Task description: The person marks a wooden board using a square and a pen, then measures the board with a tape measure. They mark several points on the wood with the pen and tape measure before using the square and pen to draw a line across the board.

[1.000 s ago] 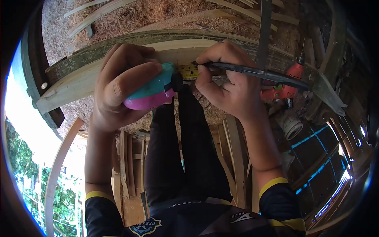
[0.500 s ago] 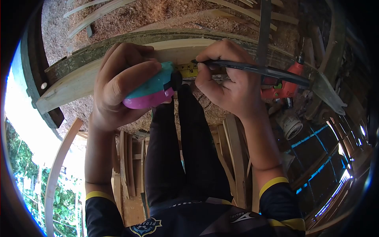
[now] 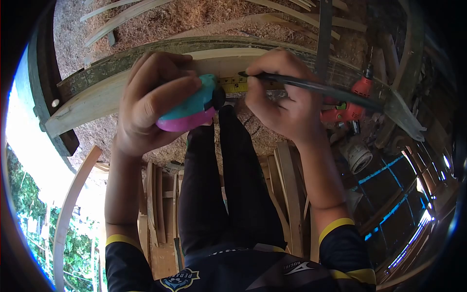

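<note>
My left hand [image 3: 151,100] is wrapped round a teal and pink tape measure [image 3: 187,109]. Its yellow blade [image 3: 232,85] is drawn out to the right along a pale wooden board [image 3: 92,100]. Between thumb and fingers of my right hand [image 3: 284,92] is a long dark marking pencil [image 3: 311,83], its exact kind hard to make out. The pencil's tip is by the upper edge of the blade, over the board. Past my right fingers a short stretch of blade shows.
Beyond the board runs a weathered beam [image 3: 116,62]. A red power drill [image 3: 357,97] lies at the right, with a white tub [image 3: 359,155] below it. Wood strips [image 3: 291,194] stand near my legs, and shavings [image 3: 204,22] cover the ground.
The tape measure and my left hand have shifted slightly to the right. My right hand has also edged right, and the pencil's back end has swung a little lower.
</note>
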The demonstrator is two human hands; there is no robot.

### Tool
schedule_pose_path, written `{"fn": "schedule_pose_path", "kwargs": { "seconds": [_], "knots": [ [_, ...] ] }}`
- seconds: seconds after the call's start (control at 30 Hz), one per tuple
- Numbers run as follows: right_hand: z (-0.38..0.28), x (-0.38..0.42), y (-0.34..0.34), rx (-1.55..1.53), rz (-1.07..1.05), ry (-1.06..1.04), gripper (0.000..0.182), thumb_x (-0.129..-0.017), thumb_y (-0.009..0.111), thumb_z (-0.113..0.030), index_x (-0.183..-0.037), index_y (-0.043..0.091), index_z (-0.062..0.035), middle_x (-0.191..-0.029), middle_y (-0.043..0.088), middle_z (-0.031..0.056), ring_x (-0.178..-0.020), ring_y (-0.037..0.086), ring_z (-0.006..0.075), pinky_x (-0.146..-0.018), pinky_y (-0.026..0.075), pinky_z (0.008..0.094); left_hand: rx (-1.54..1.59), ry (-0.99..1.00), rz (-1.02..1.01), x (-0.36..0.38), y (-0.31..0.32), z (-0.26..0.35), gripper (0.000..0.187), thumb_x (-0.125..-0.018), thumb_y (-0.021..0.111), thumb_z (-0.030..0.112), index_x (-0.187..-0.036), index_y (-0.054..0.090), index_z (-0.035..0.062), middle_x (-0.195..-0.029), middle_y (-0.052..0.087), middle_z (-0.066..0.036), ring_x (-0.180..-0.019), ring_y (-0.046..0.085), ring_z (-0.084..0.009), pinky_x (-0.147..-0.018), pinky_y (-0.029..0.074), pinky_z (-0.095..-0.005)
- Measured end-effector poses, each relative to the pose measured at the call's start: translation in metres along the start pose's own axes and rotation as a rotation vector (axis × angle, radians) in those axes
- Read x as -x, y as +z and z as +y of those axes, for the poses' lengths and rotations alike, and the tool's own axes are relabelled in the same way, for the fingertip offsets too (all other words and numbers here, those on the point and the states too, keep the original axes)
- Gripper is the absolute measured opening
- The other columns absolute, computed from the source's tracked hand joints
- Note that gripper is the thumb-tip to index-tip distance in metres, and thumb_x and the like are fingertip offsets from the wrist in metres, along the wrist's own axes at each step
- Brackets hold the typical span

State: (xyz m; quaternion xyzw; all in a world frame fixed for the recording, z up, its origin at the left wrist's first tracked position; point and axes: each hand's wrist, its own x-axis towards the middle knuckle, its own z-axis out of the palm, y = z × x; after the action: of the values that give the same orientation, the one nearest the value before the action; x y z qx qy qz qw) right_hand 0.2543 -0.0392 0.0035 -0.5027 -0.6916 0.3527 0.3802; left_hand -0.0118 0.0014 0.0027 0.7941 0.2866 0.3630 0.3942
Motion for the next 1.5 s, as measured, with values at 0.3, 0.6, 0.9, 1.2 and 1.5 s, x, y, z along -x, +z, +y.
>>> {"fn": "schedule_pose_path", "kwargs": {
  "seconds": [0.3, 0.6, 0.9, 1.2, 1.5],
  "knots": [
    [0.002, 0.035, -0.046, 0.065, 0.400, 0.181, 0.011, -0.107, 0.068, 0.000, -0.114, 0.075, -0.0019, -0.104, 0.077, 0.0070, -0.080, 0.066, 0.0143, -0.071, 0.052, 0.0295, -0.306, -0.011, -0.011, 0.077, -0.002, 0.038, 0.075, -0.095, 0.090, 0.052, -0.150, 0.050, 0.0212, -0.117, 0.074, -0.017, -0.102, 0.077, -0.0378, -0.094, 0.055, -0.0573],
    [0.056, 0.095, -0.044, 0.818, 0.333, 0.453, 0.039, -0.102, 0.085, -0.026, -0.130, 0.069, -0.0046, -0.112, 0.067, 0.0189, -0.107, 0.068, 0.0424, -0.091, 0.056, 0.0537, -0.249, -0.371, 0.645, 0.117, 0.023, 0.070, 0.075, -0.105, 0.085, 0.042, -0.155, 0.042, 0.0052, -0.134, 0.066, -0.024, -0.120, 0.068, -0.0341, -0.103, 0.062, -0.0483],
    [0.078, 0.139, -0.039, 0.930, 0.315, 0.675, 0.049, -0.099, 0.086, -0.028, -0.137, 0.068, -0.0040, -0.123, 0.067, 0.0219, -0.118, 0.066, 0.0462, -0.099, 0.054, 0.0583, -0.121, -0.348, 0.459, 0.086, 0.082, 0.093, 0.058, -0.104, 0.078, 0.013, -0.148, 0.042, 0.0031, -0.144, 0.060, -0.026, -0.128, 0.062, -0.0337, -0.113, 0.050, -0.0504],
    [0.095, 0.144, -0.063, 0.709, 0.339, 0.543, 0.056, -0.084, 0.093, -0.031, -0.125, 0.065, -0.0062, -0.104, 0.069, 0.0108, -0.098, 0.070, 0.0369, -0.101, 0.044, 0.0538, -0.046, -0.344, 0.348, 0.059, 0.141, 0.102, 0.059, -0.100, 0.073, 0.000, -0.149, 0.041, 0.0037, -0.150, 0.058, -0.029, -0.136, 0.061, -0.0383, -0.118, 0.046, -0.0547],
    [0.059, 0.163, -0.101, 0.322, 0.637, 0.318, 0.055, -0.091, 0.087, -0.015, -0.137, 0.058, -0.0032, -0.106, 0.058, 0.0100, -0.094, 0.061, 0.0236, -0.082, 0.052, 0.0400, -0.179, -0.218, 0.230, 0.025, 0.196, 0.102, 0.063, -0.093, 0.074, -0.007, -0.149, 0.047, 0.0026, -0.152, 0.058, -0.030, -0.139, 0.059, -0.0459, -0.119, 0.045, -0.0571]
  ]
}}
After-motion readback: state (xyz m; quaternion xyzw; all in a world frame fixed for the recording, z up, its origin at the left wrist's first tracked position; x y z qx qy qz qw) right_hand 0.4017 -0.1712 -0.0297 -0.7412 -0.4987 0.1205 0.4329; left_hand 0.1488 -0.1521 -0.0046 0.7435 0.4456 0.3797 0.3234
